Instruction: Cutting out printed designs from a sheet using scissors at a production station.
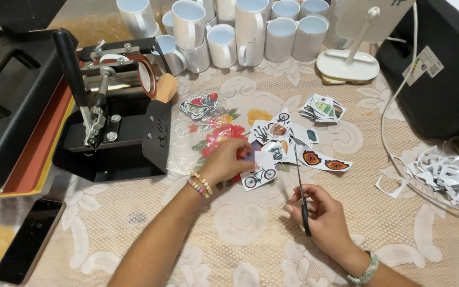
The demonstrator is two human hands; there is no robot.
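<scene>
While right hand (322,215) grips scissors (299,175) (blades closed), left hand (228,161) touches stickers (272,146).

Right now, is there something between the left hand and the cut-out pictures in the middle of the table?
Nothing visible. The left hand already rests on the pile of cut-out pictures, fingers on a small piece. The scissors, held by the right hand, point toward the pile from the side, not under the left hand.

Left hand (228,160) on cutouts (272,142), right hand (322,217) holding scissors (299,183)
</scene>
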